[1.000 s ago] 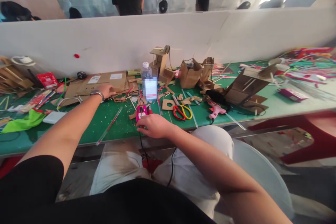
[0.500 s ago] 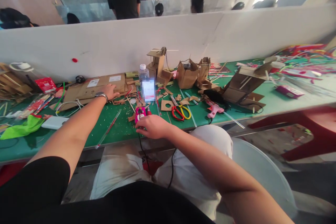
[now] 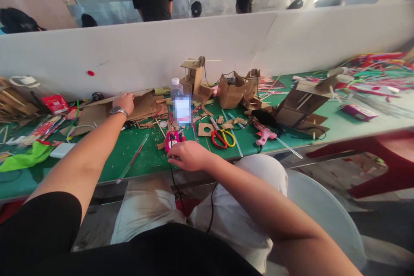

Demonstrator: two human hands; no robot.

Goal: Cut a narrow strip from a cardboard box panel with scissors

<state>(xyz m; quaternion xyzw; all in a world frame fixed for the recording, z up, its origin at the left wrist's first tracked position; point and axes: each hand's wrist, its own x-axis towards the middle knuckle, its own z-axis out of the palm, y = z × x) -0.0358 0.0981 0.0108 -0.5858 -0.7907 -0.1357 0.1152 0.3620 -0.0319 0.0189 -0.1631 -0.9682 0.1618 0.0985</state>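
Note:
My left hand [image 3: 124, 103], wearing a watch, grips the raised edge of a flat cardboard sheet [image 3: 142, 92]; its fingertips are partly hidden. More cardboard [image 3: 93, 116] lies below that sheet. My right hand [image 3: 187, 154] is at the table's front edge, its fingers closed on the near end of a small pink box [image 3: 172, 139] with a white print. A dark cable hangs below the box. Scissors [image 3: 223, 138] with red and yellow handles lie to the right, beside a cardboard piece [image 3: 205, 130] with a round hole.
A bottle [image 3: 176, 88] stands behind a lit screen [image 3: 183, 110]. Cardboard constructions [image 3: 231, 92] line the back, and another [image 3: 300, 103] stands right. A pink glue gun [image 3: 265, 134] lies near the front edge. Cardboard scraps litter the green table [image 3: 113, 164]. A white partition [image 3: 145, 51] rises behind.
My left hand has moved back and slightly left, and has gone from lying on the cardboard to lifting the top sheet's edge. My right hand and the pink box have stayed put.

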